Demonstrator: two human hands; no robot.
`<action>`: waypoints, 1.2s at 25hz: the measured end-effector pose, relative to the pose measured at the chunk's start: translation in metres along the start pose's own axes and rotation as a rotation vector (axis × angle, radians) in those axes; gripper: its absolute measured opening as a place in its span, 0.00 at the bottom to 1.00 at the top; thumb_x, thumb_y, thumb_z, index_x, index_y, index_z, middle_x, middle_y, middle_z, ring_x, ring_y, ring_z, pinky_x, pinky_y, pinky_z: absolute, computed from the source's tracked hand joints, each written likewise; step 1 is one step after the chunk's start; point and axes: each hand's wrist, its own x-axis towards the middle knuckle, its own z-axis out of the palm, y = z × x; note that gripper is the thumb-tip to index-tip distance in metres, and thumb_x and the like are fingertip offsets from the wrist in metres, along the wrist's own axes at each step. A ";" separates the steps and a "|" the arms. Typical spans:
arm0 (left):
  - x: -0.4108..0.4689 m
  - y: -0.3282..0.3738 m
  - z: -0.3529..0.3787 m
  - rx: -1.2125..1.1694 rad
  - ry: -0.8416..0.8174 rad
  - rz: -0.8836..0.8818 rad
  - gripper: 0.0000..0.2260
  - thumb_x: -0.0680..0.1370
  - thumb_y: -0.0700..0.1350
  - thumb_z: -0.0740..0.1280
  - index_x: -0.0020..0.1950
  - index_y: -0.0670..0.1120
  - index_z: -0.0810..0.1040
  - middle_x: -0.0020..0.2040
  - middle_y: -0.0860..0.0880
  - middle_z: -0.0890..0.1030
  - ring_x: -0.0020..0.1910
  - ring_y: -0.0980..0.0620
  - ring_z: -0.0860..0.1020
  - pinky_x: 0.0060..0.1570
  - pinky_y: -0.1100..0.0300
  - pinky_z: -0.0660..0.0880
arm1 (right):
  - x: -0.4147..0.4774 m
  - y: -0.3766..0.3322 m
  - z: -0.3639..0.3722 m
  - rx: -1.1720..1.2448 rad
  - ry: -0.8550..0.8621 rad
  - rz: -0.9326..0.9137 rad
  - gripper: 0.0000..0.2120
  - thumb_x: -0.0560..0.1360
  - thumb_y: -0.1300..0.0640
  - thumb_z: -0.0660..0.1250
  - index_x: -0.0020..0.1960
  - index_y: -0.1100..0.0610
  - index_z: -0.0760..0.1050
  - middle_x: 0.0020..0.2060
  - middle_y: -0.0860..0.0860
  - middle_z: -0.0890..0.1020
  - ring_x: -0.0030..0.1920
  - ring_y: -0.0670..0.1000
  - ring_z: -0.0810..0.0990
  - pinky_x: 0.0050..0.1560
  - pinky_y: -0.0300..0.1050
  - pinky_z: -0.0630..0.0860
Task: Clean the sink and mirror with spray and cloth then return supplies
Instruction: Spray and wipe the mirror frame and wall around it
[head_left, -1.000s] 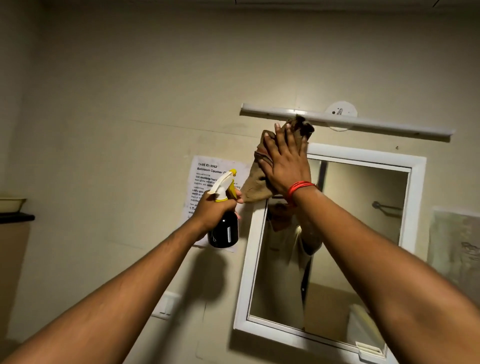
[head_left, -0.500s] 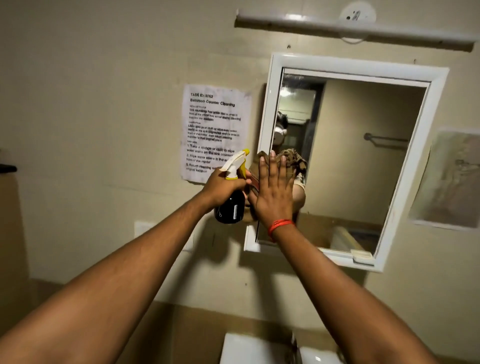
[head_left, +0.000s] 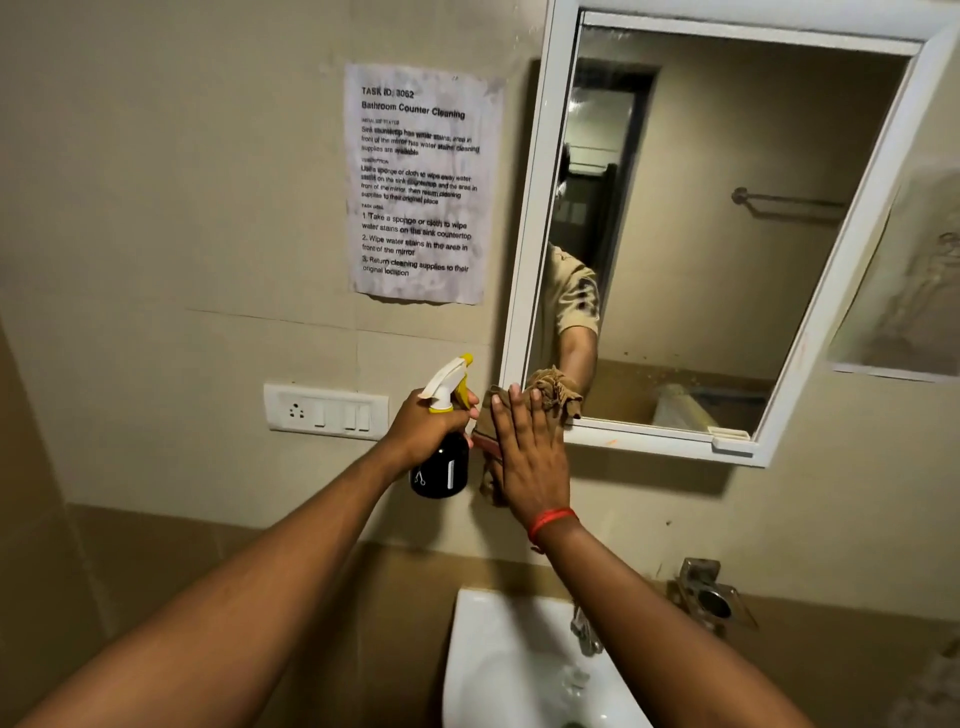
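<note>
A white-framed mirror (head_left: 727, 218) hangs on the beige wall. My right hand (head_left: 530, 457) lies flat, fingers together, pressing a brown cloth (head_left: 553, 389) against the mirror's lower left corner and the wall just below it. To its left, my left hand (head_left: 426, 423) grips a dark spray bottle (head_left: 440, 470) with a white and yellow trigger head, held upright near the wall. A white sink (head_left: 498, 670) with a metal tap (head_left: 584, 631) sits below my arms.
A printed task sheet (head_left: 423, 182) is taped to the wall left of the mirror. A white switch plate (head_left: 324, 410) sits below it. A metal holder (head_left: 709, 597) is mounted right of the tap. Another paper (head_left: 904, 291) hangs right of the mirror.
My right hand has wiped the cloth down the mirror's left edge from the top corner to the bottom corner. My left hand followed downward with the bottle, and my view dropped toward the sink.
</note>
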 end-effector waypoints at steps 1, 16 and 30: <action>0.003 0.003 -0.001 -0.001 0.003 0.009 0.14 0.67 0.40 0.68 0.44 0.58 0.83 0.45 0.45 0.83 0.34 0.39 0.82 0.47 0.42 0.81 | 0.003 0.003 -0.003 -0.015 0.003 -0.016 0.36 0.80 0.45 0.63 0.82 0.55 0.54 0.82 0.56 0.53 0.82 0.61 0.52 0.77 0.61 0.60; 0.090 0.138 -0.025 -0.069 0.034 0.295 0.18 0.72 0.29 0.64 0.60 0.41 0.78 0.48 0.41 0.80 0.38 0.43 0.80 0.38 0.53 0.81 | 0.268 0.073 -0.193 -0.052 0.334 -0.028 0.37 0.75 0.40 0.55 0.81 0.52 0.58 0.82 0.55 0.54 0.82 0.59 0.51 0.79 0.62 0.55; 0.101 0.117 -0.038 -0.016 0.029 0.277 0.25 0.69 0.33 0.64 0.59 0.58 0.78 0.45 0.45 0.82 0.41 0.40 0.81 0.45 0.40 0.83 | 0.334 0.057 -0.216 0.075 0.446 0.221 0.39 0.73 0.45 0.62 0.81 0.55 0.56 0.82 0.56 0.52 0.82 0.62 0.48 0.76 0.71 0.54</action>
